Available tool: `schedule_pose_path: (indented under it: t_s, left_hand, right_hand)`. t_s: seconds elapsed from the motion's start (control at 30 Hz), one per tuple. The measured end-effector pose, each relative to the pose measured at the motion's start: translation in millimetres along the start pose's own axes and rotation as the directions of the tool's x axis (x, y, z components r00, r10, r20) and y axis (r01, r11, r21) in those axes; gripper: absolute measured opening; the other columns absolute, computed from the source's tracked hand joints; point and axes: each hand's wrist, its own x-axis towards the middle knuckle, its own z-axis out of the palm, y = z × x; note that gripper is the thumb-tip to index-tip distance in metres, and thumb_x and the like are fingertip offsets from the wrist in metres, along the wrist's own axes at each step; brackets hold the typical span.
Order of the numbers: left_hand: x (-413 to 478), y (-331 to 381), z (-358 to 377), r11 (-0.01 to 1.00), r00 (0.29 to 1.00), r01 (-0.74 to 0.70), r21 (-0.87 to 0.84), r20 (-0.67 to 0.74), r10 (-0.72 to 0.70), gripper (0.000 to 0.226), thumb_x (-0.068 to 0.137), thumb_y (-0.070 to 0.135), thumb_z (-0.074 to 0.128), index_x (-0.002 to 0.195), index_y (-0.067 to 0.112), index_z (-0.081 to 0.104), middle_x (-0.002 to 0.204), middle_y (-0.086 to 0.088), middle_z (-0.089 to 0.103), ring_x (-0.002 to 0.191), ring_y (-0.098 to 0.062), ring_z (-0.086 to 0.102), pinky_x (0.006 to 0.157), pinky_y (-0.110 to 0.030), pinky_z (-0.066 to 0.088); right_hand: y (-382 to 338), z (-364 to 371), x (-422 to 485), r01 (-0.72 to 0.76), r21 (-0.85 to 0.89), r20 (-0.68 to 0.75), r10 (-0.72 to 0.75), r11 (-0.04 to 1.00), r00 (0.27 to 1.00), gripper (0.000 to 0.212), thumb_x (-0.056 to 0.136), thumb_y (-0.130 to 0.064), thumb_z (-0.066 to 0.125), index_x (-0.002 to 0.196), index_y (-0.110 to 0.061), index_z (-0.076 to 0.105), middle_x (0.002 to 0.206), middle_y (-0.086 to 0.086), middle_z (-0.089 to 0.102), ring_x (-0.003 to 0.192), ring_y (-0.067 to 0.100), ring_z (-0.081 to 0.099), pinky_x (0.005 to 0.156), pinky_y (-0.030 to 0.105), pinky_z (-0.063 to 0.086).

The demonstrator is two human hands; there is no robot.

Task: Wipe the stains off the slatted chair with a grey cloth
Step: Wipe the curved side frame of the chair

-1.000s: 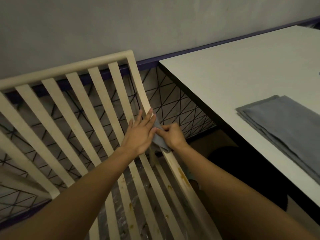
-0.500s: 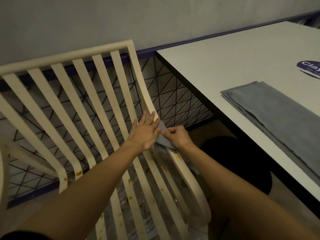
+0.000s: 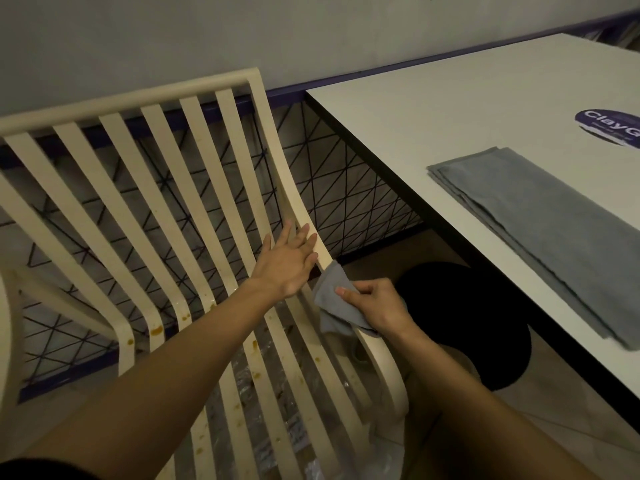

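Dim corner, grey wall; white bench (image 3: 450,109) at right carries spare folded cloths (image 3: 540,230). Slatted chair (image 3: 194,188) stands beside it. Left hand (image 3: 287,261) lies flat, fingers straight, bracing the right-edge slat. Right hand (image 3: 377,308) pinches the grey cloth (image 3: 334,299) against that slat, just below. Suggest firm strokes along the slat; orange stains (image 3: 156,330) on lower slats not yet done.

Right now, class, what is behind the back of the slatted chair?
Through the chair slats shows a black wire grid, a purple rail and the grey wall. The slats themselves and the left hand cover parts of the grid.
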Motion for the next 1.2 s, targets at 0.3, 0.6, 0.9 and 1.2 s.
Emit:
schedule_pose_path:
  t_s: [0.3, 0.6, 0.9, 1.2]
  left_hand:
    - [-6, 2, 5, 0.999, 1.000, -0.006, -0.045, -0.005, 0.005, 0.051, 0.105, 0.038, 0.018, 0.154, 0.027, 0.011, 0.162, 0.008, -0.002, 0.148, -0.020, -0.013, 0.119, -0.054, 0.001]
    - [-7, 1, 8, 0.993, 0.998, -0.012, -0.119, -0.064, 0.004, 0.050, 0.104, 0.029, 0.024, 0.153, 0.028, 0.016, 0.162, 0.008, 0.004, 0.149, -0.019, -0.009, 0.120, -0.051, 0.005]
    - [-6, -1, 16, 0.965, 0.992, -0.047, -0.259, -0.126, 0.015, 0.052, 0.101, 0.024, 0.029, 0.152, 0.027, 0.021, 0.161, 0.010, 0.007, 0.149, -0.018, -0.001, 0.121, -0.044, 0.013]
    - [12, -10, -10, 0.982, 0.970, -0.076, -0.175, -0.241, 0.032, 0.045, 0.101, 0.030, 0.030, 0.143, 0.023, 0.044, 0.146, -0.005, 0.047, 0.142, -0.023, 0.027, 0.111, -0.047, 0.033]
  right_hand:
    - [8, -19, -68, -0.019, 0.057, 0.059, 0.016, 0.998, 0.998, 0.018, 0.091, -0.023, 0.065, 0.096, -0.009, 0.075, 0.084, 0.006, 0.075, 0.080, 0.017, 0.071, 0.068, 0.028, 0.056]
    - [5, -5, -50, -0.047, -0.080, 0.055, 0.051, 0.996, 0.997, 0.039, 0.097, -0.035, 0.054, 0.087, 0.001, 0.064, 0.074, 0.010, 0.061, 0.069, 0.019, 0.059, 0.065, 0.034, 0.048]
    - [-4, 10, 10, -0.034, -0.236, 0.070, 0.052, 0.971, 0.996, 0.047, 0.100, -0.046, 0.042, 0.098, -0.004, 0.062, 0.095, 0.018, 0.066, 0.090, 0.031, 0.064, 0.078, 0.043, 0.051]
    - [-51, 31, 80, 0.087, -0.371, 0.106, -0.051, 0.924, 0.993, 0.051, 0.106, -0.036, 0.028, 0.097, 0.001, 0.063, 0.087, 0.016, 0.060, 0.080, 0.026, 0.057, 0.058, 0.028, 0.038]
